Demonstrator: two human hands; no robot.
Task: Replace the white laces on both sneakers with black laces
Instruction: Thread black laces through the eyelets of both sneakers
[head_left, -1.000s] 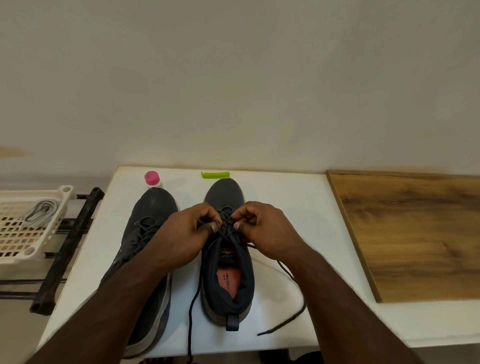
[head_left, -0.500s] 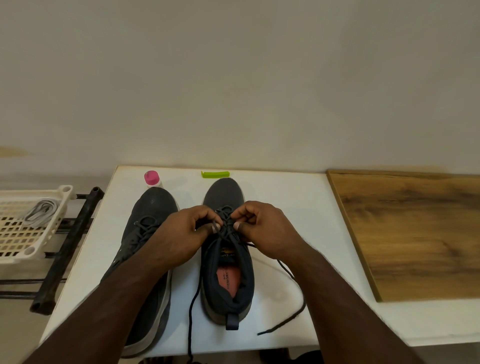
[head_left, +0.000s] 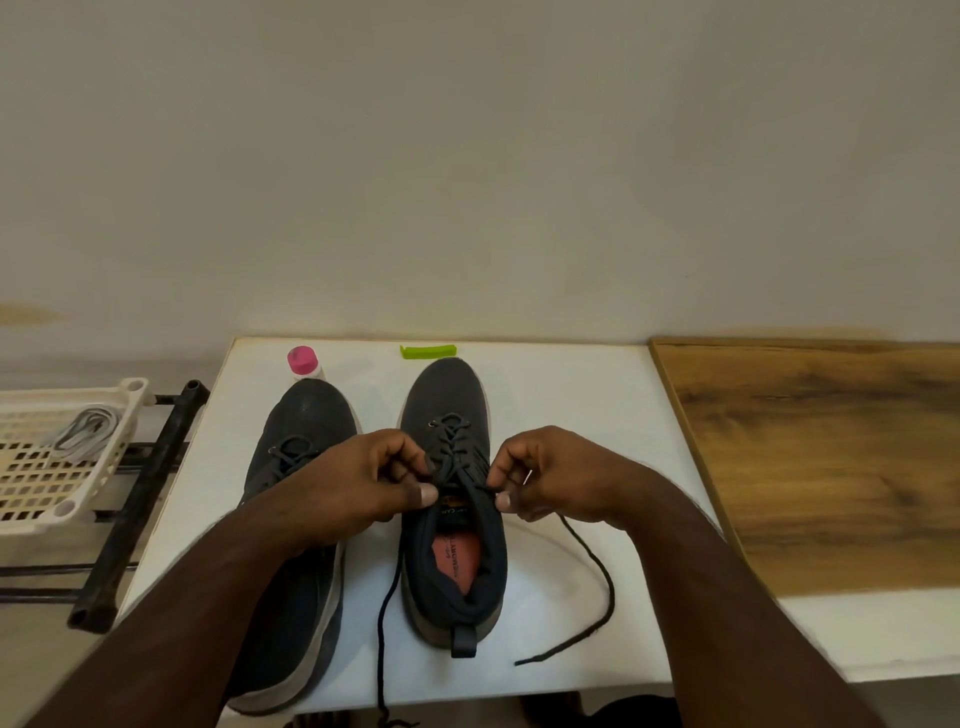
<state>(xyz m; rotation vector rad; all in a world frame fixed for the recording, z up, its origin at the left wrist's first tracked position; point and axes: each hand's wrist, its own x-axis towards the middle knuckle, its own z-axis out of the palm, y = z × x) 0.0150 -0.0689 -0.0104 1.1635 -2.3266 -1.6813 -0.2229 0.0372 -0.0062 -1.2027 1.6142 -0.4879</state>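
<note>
**Snugging the black lace at the top eyelets**

Right sneaker (head_left: 452, 499) set near the middle of the white desk (head_left: 587, 405), toe toward the far edge, heel toward the near edge, so the eyelets face up for threading. Left hand (head_left: 358, 478) and right hand (head_left: 550, 473) each curled and pinching the black lace (head_left: 597, 561) on either side of the tongue, probably to even the tension. Loose ends left trailing: one looping toward the near right corner, one hanging over the near edge. Left sneaker (head_left: 301, 499) alongside, already laced dark. Pale laces (head_left: 85, 431) parked in a basket (head_left: 31, 499) off the left edge, out of the way.
</note>
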